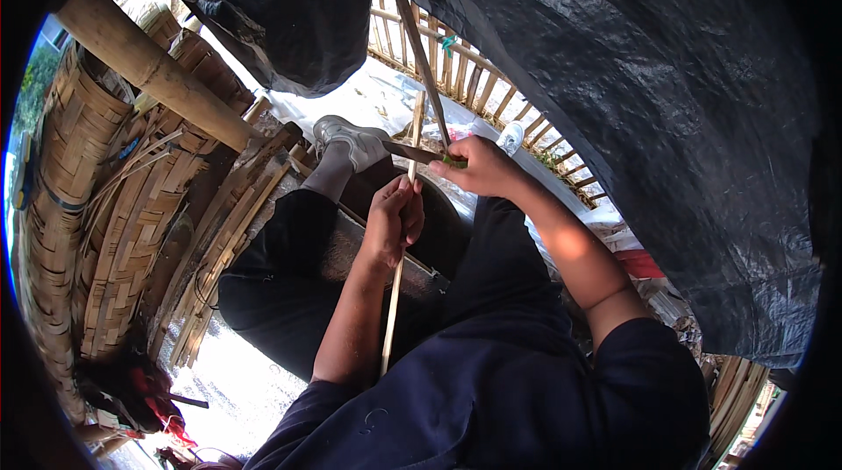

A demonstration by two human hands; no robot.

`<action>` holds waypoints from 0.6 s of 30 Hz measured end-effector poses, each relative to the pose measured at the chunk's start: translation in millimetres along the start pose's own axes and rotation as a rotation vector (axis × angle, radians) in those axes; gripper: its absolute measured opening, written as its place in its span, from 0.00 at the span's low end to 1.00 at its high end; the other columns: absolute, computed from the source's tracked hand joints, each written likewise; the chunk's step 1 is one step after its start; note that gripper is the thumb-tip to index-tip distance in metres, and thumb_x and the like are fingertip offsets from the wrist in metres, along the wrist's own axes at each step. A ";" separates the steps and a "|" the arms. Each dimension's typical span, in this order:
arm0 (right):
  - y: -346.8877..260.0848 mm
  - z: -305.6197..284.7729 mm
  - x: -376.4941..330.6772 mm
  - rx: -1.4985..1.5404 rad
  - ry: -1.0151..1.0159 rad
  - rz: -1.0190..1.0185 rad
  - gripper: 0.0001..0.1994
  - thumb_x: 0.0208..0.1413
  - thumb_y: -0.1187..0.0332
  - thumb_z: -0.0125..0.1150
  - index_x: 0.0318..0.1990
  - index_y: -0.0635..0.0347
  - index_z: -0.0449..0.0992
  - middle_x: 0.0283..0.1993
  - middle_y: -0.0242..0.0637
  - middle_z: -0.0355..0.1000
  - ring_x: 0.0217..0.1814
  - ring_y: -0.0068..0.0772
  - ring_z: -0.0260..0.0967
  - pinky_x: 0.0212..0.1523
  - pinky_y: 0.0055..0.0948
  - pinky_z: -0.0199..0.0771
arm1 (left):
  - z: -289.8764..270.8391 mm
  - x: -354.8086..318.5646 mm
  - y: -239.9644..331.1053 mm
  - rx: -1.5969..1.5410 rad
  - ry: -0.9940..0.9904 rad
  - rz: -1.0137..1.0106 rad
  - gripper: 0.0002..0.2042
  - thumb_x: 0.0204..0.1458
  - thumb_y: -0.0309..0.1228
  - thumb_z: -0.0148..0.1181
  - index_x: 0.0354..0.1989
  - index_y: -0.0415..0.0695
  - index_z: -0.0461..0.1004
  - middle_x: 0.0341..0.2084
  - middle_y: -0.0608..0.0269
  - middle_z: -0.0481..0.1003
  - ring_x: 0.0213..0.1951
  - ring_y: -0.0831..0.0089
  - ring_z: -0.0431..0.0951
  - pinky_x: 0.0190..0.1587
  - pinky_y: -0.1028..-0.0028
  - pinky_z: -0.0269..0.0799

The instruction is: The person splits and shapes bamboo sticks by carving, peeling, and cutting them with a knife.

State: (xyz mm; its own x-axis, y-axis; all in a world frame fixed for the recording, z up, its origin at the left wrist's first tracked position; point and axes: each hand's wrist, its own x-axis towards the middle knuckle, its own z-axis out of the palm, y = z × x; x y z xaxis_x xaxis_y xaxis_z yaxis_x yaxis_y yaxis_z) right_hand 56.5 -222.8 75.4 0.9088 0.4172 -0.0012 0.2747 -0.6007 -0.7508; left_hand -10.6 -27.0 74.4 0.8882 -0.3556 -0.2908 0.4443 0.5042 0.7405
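My left hand (395,220) is closed around a long, pale bamboo strip (392,312), which runs from near my body up past my fingers. In my right hand (484,167) is a knife with a green handle, its dark blade (408,152) pointing left. The blade crosses the strip just above my left fingers; whether it cuts into the wood I cannot tell. My right fingers are wrapped round the handle and hide most of it. Both hands are over my lap, between my dark-trousered legs.
Rolled woven bamboo mats (88,145), a thick bamboo pole (153,67) and split strips (232,251) crowd the left. A black plastic sheet (658,93) hangs overhead and right. A thin wooden stick (412,23) slants down towards my right hand. Beyond is a bamboo slat fence (478,89).
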 end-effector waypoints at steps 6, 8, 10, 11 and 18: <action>-17.1 9.5 -7.9 -0.094 0.027 0.011 0.27 0.55 0.47 0.60 0.18 0.66 0.74 0.11 0.43 0.62 0.14 0.24 0.58 0.20 0.33 0.61 | -3.8 -0.5 -3.2 0.080 0.022 0.019 0.10 0.64 0.34 0.40 0.33 0.45 0.63 0.11 0.72 0.55 0.09 0.83 0.52 0.10 0.80 0.46; -27.5 -5.8 -5.8 -0.189 0.033 0.037 0.27 0.54 0.46 0.60 0.18 0.65 0.74 0.11 0.43 0.63 0.13 0.28 0.59 0.19 0.35 0.61 | -1.1 -1.9 -4.1 0.099 0.034 0.024 0.10 0.64 0.34 0.40 0.33 0.45 0.63 0.11 0.72 0.56 0.09 0.83 0.52 0.10 0.80 0.46; -27.6 -12.5 -1.2 -0.258 0.010 0.114 0.28 0.51 0.43 0.61 0.19 0.63 0.75 0.13 0.45 0.66 0.14 0.41 0.66 0.20 0.37 0.63 | 3.2 -0.8 -6.7 0.112 0.051 0.025 0.10 0.65 0.34 0.40 0.32 0.46 0.63 0.11 0.72 0.56 0.09 0.82 0.52 0.10 0.80 0.47; -27.0 -9.4 -2.6 -0.258 0.011 0.116 0.28 0.51 0.43 0.61 0.19 0.63 0.75 0.13 0.45 0.66 0.14 0.41 0.66 0.20 0.37 0.63 | 2.7 -0.4 -6.1 0.112 0.049 0.024 0.10 0.65 0.34 0.40 0.32 0.46 0.63 0.11 0.72 0.56 0.09 0.82 0.52 0.10 0.80 0.47; -43.0 6.2 -6.9 -0.422 0.227 0.123 0.25 0.52 0.44 0.58 0.21 0.60 0.78 0.17 0.47 0.71 0.25 0.50 0.74 0.27 0.43 0.71 | 2.0 0.2 -6.6 0.142 0.065 0.040 0.10 0.65 0.34 0.39 0.32 0.45 0.63 0.11 0.72 0.57 0.08 0.83 0.52 0.10 0.80 0.47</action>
State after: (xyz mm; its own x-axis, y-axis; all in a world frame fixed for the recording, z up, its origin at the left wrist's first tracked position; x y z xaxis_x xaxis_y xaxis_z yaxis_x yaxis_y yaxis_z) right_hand 36.5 -195.6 103.6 0.9751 0.1951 0.1058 0.2217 -0.8794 -0.4212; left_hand -13.6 -32.0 70.7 0.9126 -0.2833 -0.2947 0.3916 0.3993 0.8290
